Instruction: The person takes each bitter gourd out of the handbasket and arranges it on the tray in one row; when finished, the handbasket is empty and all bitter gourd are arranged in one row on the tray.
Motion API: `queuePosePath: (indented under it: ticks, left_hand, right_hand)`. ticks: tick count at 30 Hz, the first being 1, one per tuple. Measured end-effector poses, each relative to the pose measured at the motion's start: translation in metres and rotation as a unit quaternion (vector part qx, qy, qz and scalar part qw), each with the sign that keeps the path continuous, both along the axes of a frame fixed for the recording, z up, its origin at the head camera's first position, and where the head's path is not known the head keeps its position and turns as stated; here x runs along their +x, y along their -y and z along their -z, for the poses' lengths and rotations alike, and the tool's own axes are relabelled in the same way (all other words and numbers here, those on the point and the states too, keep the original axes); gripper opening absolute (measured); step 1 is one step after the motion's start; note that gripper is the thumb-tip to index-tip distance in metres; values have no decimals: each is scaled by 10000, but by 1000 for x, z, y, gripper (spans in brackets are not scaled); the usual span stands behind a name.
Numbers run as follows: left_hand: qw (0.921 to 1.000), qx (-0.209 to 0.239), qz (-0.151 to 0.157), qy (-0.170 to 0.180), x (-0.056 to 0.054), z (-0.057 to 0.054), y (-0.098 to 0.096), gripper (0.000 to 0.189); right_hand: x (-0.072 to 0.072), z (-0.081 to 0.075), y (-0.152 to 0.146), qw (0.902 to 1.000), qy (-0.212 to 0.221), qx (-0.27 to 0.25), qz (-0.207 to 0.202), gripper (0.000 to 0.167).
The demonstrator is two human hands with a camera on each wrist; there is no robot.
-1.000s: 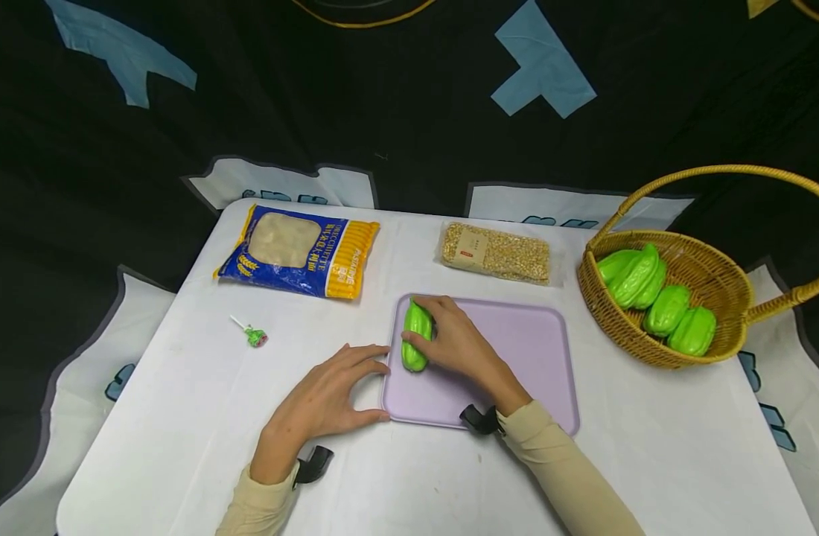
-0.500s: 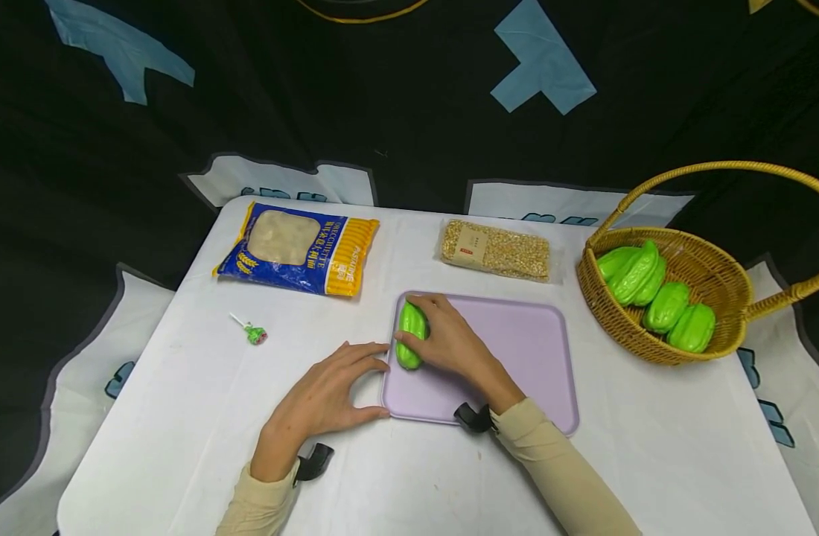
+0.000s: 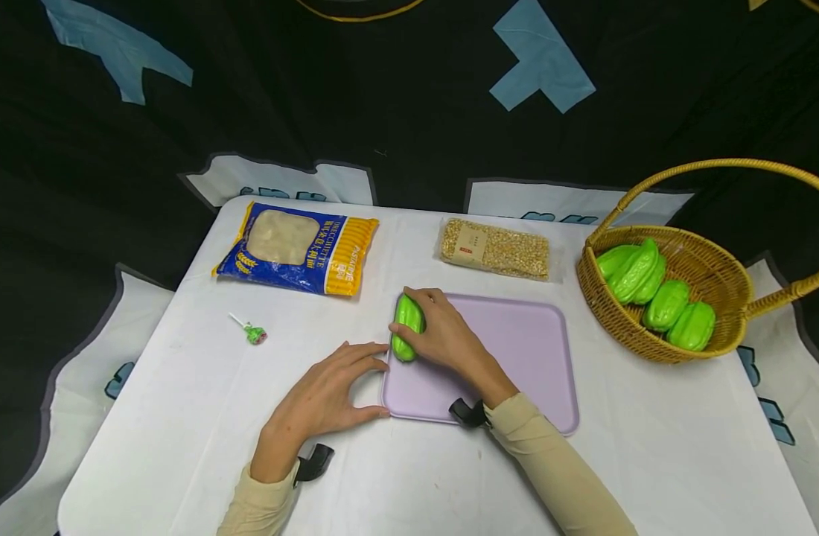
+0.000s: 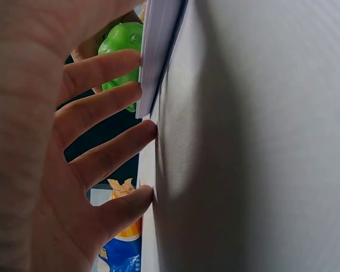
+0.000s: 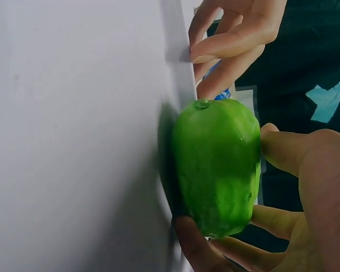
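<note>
A bright green, glossy ridged fruit (image 3: pixel 408 327) lies lengthwise over the left end of the lilac tray (image 3: pixel 503 357). My right hand (image 3: pixel 446 335) grips it from the right, thumb at the near side and fingers at the far end. In the right wrist view the fruit (image 5: pixel 218 167) shows a small stub at one end, with fingers around it. My left hand (image 3: pixel 325 394) rests on the table with fingers spread, its fingertips at the tray's left edge. The left wrist view shows the left hand's fingers (image 4: pixel 105 110) loosely extended beside the tray rim.
A wicker basket (image 3: pixel 731 290) with a tall handle holds several similar green fruits at the right. A blue and yellow pasta bag (image 3: pixel 295 249) lies back left, a clear packet of yellow grains (image 3: pixel 495 249) back centre. A lollipop (image 3: pixel 254 333) lies left on the white table.
My right hand has shifted the green fruit slightly left and away from me, closer to the tray's left rim. The left hand has stayed in place.
</note>
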State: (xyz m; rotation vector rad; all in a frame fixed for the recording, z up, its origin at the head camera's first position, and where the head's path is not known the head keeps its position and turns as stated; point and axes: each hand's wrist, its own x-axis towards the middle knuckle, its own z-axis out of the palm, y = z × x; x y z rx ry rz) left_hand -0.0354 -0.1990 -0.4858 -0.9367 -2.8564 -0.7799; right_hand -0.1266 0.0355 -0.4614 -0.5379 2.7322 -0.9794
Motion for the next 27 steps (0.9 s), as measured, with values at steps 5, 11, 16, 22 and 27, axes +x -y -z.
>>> queuePosePath:
  ticks: [5,11,16,22,27]
  left_hand:
    - [10000,20,-11,37,0,1,0,62]
    - [10000,67,-1,22,-1,2,-1,62]
    - [10000,48,11,-15,-1,2,-1,62]
    - [10000,55,14,-26,-1,1,-1,62]
    - [10000,84,-36,-12,2,0,-1,59]
  right_hand:
    - [1,-1,-2,10000,-73,-13,-31,74]
    - [1,-5,-16,9996,-257,-95,-25,72]
    - [-1,-7,-37,9990,-425,-142,87,69]
    - [-3,-17,-67,9969,-608,-267,429,67]
    - [-5,-28,-95,9934,-740,-368,790,65]
